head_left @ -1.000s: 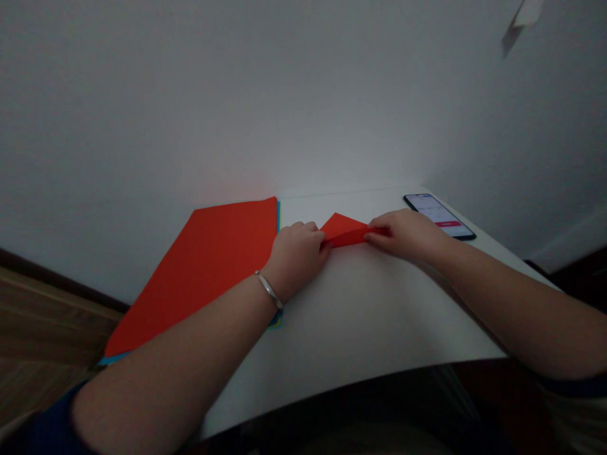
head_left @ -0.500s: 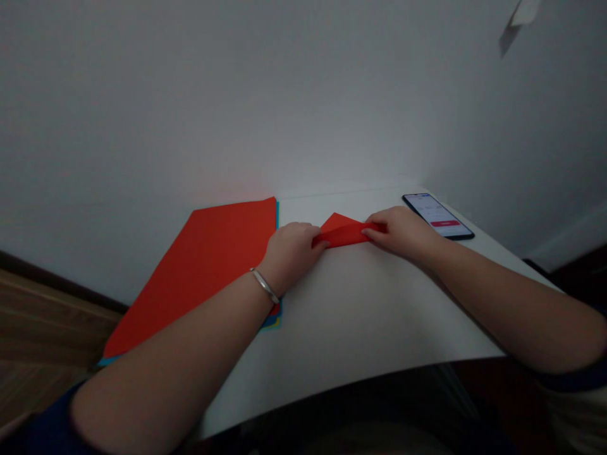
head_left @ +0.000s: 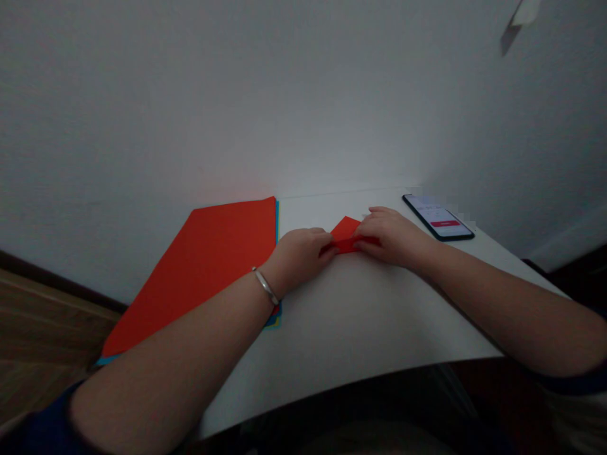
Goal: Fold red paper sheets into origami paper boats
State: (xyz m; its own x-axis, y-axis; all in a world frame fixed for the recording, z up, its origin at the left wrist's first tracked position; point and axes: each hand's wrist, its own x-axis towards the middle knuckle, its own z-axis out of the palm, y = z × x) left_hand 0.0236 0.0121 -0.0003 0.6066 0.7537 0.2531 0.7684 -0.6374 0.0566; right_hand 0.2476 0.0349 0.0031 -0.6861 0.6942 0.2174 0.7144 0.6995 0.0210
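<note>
A small folded piece of red paper (head_left: 344, 231) lies between my two hands on the white table. Its far side rises to a point, and a narrow folded strip runs along the near edge. My left hand (head_left: 306, 254) pinches the strip's left end between thumb and fingers. At the right end, my right hand (head_left: 389, 235) has its thumb and fingers closed on the paper and covers that part of it. A silver bangle (head_left: 265, 286) circles my left wrist.
Large red sheets (head_left: 208, 253) over blue and yellow ones are stacked at the left, under my left forearm. A phone (head_left: 439, 218) with a lit screen lies at the back right. The white table (head_left: 351, 328) meets a pale wall (head_left: 303, 95).
My hands have come closer together along the folded strip, the right one moving left and the left one slightly right. Less of the strip shows between them.
</note>
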